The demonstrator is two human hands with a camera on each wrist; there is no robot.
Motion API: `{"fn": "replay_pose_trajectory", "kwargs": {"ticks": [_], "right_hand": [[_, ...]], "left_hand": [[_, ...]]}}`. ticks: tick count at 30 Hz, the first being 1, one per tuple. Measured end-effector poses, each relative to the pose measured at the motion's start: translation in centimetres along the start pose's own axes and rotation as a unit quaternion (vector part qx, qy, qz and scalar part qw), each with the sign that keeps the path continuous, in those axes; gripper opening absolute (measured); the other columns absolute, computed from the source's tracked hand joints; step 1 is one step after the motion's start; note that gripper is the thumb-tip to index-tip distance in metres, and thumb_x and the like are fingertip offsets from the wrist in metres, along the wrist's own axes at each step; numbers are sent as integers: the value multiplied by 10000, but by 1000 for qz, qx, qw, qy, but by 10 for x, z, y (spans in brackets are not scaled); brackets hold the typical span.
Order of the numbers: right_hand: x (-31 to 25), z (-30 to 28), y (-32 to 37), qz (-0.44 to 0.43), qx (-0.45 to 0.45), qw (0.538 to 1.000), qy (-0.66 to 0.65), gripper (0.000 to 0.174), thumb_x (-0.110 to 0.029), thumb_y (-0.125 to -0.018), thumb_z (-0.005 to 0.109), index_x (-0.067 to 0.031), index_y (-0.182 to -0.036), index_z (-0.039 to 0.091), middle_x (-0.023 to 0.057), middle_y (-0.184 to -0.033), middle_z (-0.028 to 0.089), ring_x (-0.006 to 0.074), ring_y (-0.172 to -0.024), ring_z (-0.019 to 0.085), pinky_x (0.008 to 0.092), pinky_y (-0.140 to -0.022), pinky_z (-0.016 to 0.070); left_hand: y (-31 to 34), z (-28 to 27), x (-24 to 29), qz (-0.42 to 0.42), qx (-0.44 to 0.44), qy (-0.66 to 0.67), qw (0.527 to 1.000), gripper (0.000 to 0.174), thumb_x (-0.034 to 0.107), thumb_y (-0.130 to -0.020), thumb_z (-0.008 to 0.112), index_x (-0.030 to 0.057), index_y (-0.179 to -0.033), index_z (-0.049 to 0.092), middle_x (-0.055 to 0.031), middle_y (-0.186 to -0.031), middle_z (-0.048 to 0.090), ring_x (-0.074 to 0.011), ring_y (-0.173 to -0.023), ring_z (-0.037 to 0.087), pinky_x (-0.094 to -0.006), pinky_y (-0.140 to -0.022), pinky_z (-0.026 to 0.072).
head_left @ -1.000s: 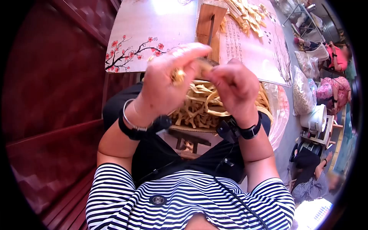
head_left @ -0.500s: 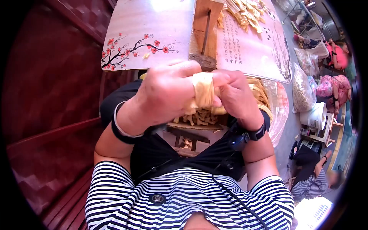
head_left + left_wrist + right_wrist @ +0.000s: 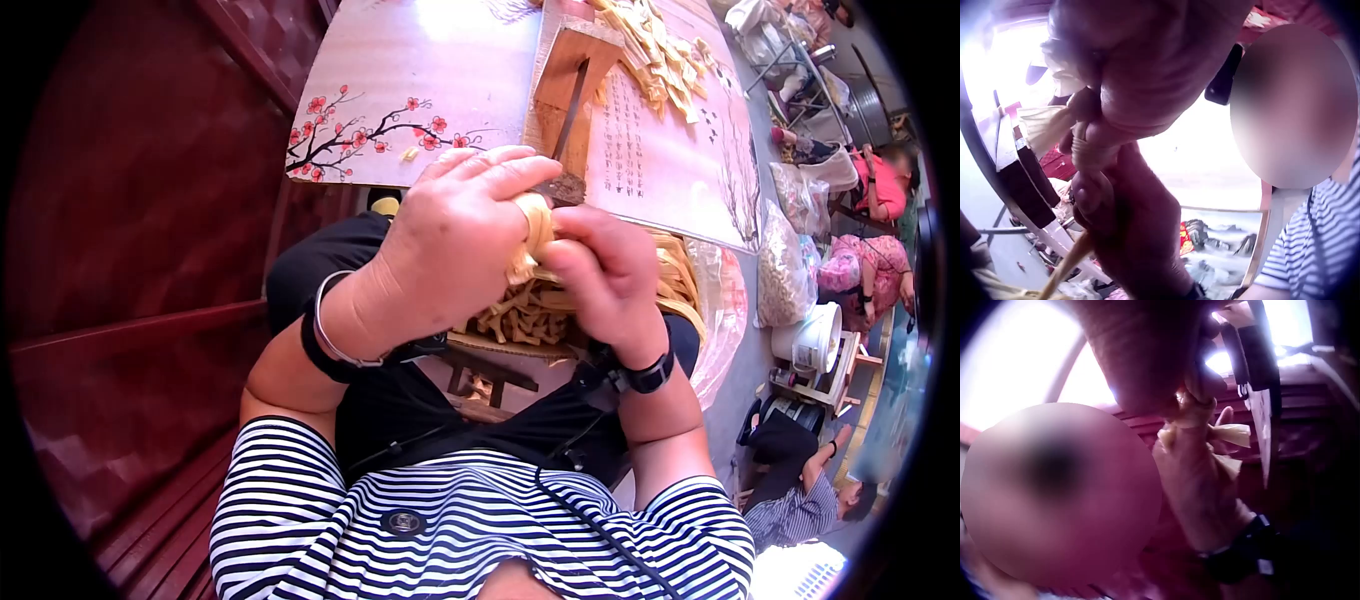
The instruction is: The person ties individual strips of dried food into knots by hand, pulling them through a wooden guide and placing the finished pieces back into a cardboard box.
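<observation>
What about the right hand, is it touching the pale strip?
Touching. In the head view the right hand pinches the pale strip, held against the left hand.

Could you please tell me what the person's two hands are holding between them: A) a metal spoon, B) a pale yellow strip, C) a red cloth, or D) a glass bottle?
B: the left hand and the right hand both pinch a pale yellow strip, held above a pile of similar strips.
</observation>
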State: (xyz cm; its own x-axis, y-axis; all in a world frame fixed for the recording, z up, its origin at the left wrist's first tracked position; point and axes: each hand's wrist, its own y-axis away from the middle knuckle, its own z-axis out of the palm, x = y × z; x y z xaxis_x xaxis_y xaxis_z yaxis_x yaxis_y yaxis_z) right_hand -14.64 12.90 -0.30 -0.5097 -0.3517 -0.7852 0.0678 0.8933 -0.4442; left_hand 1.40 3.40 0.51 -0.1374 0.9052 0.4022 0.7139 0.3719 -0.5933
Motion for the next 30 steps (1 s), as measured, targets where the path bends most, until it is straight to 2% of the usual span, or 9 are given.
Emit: {"fn": "replay_pose_trajectory", "kwargs": {"ticks": [2,5,7,9,12,18,20,25,30], "right_hand": [[-6,3,-1,8,-29,997,71,163,-140,-847,645,18,-885,641,167,-706,606,291,-604,601,310,-535,460],[0,-5,3,134,-69,988,46,209,-182,-901,566,12,-866,637,163,-655,582,251,-587,591,314,-550,459],[-1,-7,0,224,-100,960,-136,364,-291,-969,469,-6,-800,619,76,-580,534,135,-523,478,266,-512,383],[-3,-18,-1,317,-183,888,-279,426,-345,-989,446,-18,-772,613,16,-565,499,80,-510,404,233,-491,328],[13,-10,13,302,-180,812,-465,468,-419,-986,464,-27,-768,601,-39,-546,419,56,-479,308,212,-465,234],[6,-5,1,403,-121,772,-477,405,-383,-969,520,-50,-748,588,-49,-533,384,45,-460,279,212,-442,196],[-2,-5,-3,426,-156,776,-439,371,-355,-954,556,-55,-739,591,-56,-543,393,37,-468,289,206,-443,203],[-2,-27,-3,417,-59,840,-342,246,-256,-891,679,-43,-772,652,-63,-627,523,6,-531,372,173,-471,259],[7,-21,-17,225,141,960,-87,184,-195,-869,711,-23,-839,653,-20,-696,624,44,-593,518,200,-519,383]], "left_hand": [[1,3,7,-6,8,-8,1000,144,55,-706,701,7,-838,671,-120,-1079,656,-294,-1056,618,-416,-867,464],[-4,6,5,38,40,42,998,109,18,-713,674,-28,-806,639,-140,-1053,646,-305,-1034,627,-400,-861,483],[-5,-1,-2,72,64,145,985,93,7,-735,662,-40,-809,633,-156,-1055,637,-312,-1020,631,-377,-855,497],[-3,-13,-6,-19,88,271,958,105,52,-835,645,-50,-818,629,-161,-1035,644,-279,-979,639,-346,-855,514],[-3,-13,-21,-50,173,370,912,191,131,-909,622,-59,-891,632,-155,-981,645,-220,-845,653,-331,-765,543],[4,-4,-28,-215,-10,559,801,149,75,-861,676,-34,-937,610,-121,-891,641,-111,-625,605,-213,-542,489],[-3,-6,-19,-269,-106,601,745,128,15,-825,679,-9,-914,590,-66,-786,625,-72,-554,560,-185,-479,436],[-1,-6,-11,-315,4,530,787,74,26,-815,678,24,-864,623,22,-662,588,-28,-520,530,-169,-464,414],[-16,7,-24,-327,80,469,816,69,62,-860,655,10,-905,647,15,-711,604,-24,-593,545,-162,-516,434]]}}
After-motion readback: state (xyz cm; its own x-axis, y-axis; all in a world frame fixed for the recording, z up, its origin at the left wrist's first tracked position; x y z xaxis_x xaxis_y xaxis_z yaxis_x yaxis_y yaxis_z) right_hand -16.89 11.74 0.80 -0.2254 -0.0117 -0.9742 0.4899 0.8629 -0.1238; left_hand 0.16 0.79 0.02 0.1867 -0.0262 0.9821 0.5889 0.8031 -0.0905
